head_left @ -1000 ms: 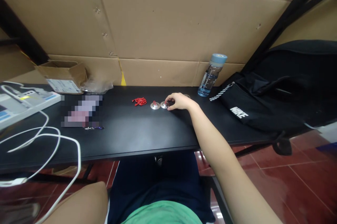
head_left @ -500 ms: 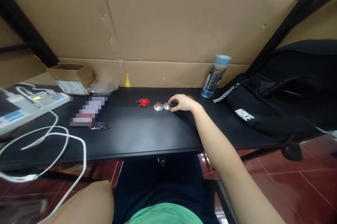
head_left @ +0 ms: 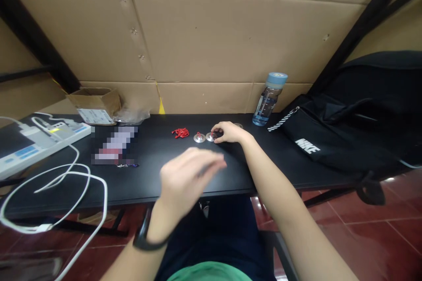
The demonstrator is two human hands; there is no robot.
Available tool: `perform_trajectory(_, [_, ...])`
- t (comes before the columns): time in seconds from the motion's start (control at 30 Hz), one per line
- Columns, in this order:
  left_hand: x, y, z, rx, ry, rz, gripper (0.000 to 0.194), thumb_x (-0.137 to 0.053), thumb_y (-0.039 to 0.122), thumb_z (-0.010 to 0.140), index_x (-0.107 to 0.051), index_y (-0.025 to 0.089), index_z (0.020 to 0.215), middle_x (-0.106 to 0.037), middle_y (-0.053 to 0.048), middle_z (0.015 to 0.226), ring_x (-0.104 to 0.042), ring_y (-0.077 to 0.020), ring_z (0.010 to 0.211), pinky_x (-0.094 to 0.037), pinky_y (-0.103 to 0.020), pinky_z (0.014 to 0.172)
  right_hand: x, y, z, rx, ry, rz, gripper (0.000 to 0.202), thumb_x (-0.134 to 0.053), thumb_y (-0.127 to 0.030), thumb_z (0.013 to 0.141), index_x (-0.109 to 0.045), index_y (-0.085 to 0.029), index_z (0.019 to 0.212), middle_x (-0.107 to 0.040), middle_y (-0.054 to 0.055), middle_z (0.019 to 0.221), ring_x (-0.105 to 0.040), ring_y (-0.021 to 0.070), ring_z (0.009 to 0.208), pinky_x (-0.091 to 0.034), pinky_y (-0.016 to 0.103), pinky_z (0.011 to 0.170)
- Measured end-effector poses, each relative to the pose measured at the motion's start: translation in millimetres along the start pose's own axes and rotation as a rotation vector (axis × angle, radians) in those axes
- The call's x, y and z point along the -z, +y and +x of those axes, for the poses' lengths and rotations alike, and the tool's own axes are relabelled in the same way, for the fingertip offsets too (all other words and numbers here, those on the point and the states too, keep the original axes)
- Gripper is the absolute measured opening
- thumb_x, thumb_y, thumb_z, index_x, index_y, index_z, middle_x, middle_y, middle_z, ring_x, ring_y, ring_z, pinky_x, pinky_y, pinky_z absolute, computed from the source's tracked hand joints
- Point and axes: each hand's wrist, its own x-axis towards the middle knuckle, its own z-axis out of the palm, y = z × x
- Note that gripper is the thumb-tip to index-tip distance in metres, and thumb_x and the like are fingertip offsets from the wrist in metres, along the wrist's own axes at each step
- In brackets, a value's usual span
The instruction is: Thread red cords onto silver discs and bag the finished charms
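Observation:
Two small silver discs with red cord at their centres lie side by side on the black table (head_left: 148,184). My right hand (head_left: 229,132) rests at the right-hand disc (head_left: 210,136), its thumb and fingers around the edge. The left-hand disc (head_left: 199,137) lies untouched. Behind my right hand, part of another round piece (head_left: 238,125) shows. A small heap of red cord (head_left: 180,133) lies left of the discs. My left hand (head_left: 187,175), blurred and wearing a black wristband, hangs in front of the discs with thumb and fingers slightly apart, nothing visible between them.
A water bottle (head_left: 266,100) and a black bag (head_left: 316,131) stand at the right. On the left are a white power strip (head_left: 42,144) with looped cables, a cardboard box (head_left: 95,105), plastic wrap (head_left: 132,115) and a pixelated item (head_left: 115,145).
My left hand has come up from below into view over the table's front edge. My right hand has stayed at the right-hand disc. The camera view has shifted slightly.

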Motion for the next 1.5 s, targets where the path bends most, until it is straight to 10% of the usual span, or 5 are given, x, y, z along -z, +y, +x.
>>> perform_trajectory(0.23, [-50.4,-135,70,0.226,-0.642,0.233,0.022,-0.064,0.014,0.092,-0.082,0.023,0.101,-0.082,-0.006,0.097,-0.077,-0.0213,0.09,-0.056,-0.027,0.085,-4,-3,2,0.068,0.112,0.055,0.026,-0.083,-0.026,0.08,-0.082,-0.02,0.106,-0.076,0.002,0.087,-0.066,0.0151,0.074,-0.045,0.025,0.071])
perform_trajectory(0.43, [-59.8,-154,51,0.261,-0.794,0.333,0.012,-0.074,0.031,0.087,-0.083,0.025,0.093,-0.08,-0.006,0.089,-0.075,-0.023,0.084,-0.054,-0.027,0.076,-10,-1,5,0.109,0.12,0.088,0.017,-0.078,-0.015,0.083,-0.083,-0.022,0.097,-0.078,0.0,0.081,-0.069,0.0145,0.073,-0.045,0.023,0.071])
perform_trajectory(0.73, [-61.6,-148,45,0.268,-0.779,0.482,0.015,-0.069,0.02,0.089,-0.083,0.024,0.089,-0.08,-0.01,0.088,-0.076,-0.0273,0.087,-0.054,-0.032,0.08,-10,-6,4,0.064,0.132,0.093,0.013,-0.073,-0.011,0.084,-0.081,-0.02,0.085,-0.079,0.002,0.076,-0.072,0.0164,0.073,-0.047,0.024,0.071])
perform_trajectory(1.2, [-51.7,-147,52,0.2,-0.454,0.425,0.021,-0.061,0.029,0.1,-0.081,0.024,0.1,-0.081,-0.008,0.103,-0.072,-0.0268,0.102,-0.048,-0.038,0.097,-4,-18,6,0.109,0.492,0.093,0.008,-0.073,-0.022,0.089,-0.081,-0.02,0.09,-0.079,0.005,0.086,-0.065,0.0173,0.072,-0.048,0.029,0.073])
perform_trajectory(1.5, [-56.5,-143,51,0.459,-0.219,0.039,0.013,-0.068,0.024,0.095,-0.08,0.023,0.092,-0.082,-0.002,0.094,-0.076,-0.0188,0.09,-0.055,-0.028,0.088,-4,-17,8,-0.024,0.603,0.548,0.025,-0.078,-0.041,0.081,-0.078,-0.017,0.087,-0.08,0.01,0.082,-0.076,0.0239,0.074,-0.061,0.037,0.078])
